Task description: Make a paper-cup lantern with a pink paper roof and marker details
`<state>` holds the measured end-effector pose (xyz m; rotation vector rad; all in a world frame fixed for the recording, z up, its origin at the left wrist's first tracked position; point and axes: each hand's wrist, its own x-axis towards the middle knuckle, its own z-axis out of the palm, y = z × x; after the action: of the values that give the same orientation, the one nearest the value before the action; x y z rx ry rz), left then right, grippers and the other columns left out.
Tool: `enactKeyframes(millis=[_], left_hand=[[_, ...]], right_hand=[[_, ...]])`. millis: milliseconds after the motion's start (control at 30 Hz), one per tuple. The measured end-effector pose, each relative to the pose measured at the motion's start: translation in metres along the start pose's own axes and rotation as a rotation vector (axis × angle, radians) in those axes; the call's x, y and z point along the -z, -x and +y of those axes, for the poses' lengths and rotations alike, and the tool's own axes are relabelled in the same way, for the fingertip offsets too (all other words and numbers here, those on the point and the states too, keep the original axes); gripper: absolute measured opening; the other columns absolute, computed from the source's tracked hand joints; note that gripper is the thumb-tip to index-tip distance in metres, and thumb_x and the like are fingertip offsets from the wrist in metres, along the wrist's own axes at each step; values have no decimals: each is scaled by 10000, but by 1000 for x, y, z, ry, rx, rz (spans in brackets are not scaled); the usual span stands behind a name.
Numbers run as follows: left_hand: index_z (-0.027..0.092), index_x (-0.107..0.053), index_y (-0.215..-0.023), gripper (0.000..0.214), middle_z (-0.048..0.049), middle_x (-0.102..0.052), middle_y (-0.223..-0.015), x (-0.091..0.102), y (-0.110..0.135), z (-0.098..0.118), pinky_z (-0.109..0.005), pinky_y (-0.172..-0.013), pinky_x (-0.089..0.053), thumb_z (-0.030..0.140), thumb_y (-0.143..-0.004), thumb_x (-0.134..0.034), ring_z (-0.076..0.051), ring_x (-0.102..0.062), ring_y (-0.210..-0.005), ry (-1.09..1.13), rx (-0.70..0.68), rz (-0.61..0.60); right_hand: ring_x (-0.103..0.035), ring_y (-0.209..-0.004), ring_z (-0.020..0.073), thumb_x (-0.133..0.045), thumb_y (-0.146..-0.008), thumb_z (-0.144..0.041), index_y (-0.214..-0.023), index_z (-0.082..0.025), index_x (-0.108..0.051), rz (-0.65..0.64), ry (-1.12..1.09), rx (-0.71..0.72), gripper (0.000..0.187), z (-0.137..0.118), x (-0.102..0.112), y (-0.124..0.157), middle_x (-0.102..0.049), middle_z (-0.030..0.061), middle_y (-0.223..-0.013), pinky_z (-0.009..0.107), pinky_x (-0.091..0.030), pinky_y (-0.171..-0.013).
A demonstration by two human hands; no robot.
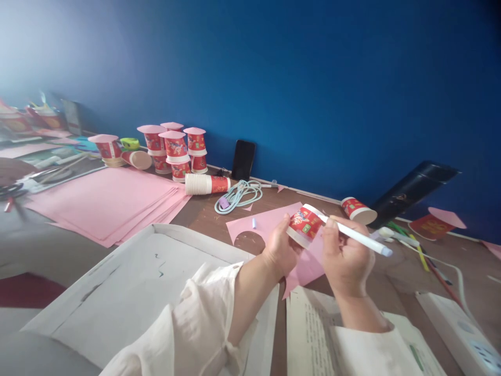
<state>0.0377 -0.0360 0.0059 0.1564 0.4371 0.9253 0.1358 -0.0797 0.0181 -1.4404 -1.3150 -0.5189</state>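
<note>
Head view: left hand [282, 248] grips the red cup [305, 223], right hand [350, 257] pinches a white pen [360, 236] beside it; loosen up, and that cup could twist!

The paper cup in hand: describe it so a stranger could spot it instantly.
Beneath the blue wall is a brown table. Above its cut pink paper, the left hand holds a tilted red paper cup. Unlike other red cups, it is held, with the right hand holding a white marker near it.

My cup [304, 225] looks like smooth paper; the pen [362, 238] beside it, slick plastic; the sheet [270, 219] below it, matt paper; my sleeve [195, 318], creased cloth.
</note>
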Motion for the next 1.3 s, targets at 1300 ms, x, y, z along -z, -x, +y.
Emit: enactKeyframes(millis=[1300], left_hand=[[85,-653,-1078,458,-142,-699,-1095,5,-4,4,-333,-946,-492,468,-903,-475,-244,-654,-1027,56,136,-74]], right_hand=[[-644,-741,193,-575,-856,-303,-899,-142,-630,29,64,25,177,0,0,2,-681,92,-821,309,-513,-670]])
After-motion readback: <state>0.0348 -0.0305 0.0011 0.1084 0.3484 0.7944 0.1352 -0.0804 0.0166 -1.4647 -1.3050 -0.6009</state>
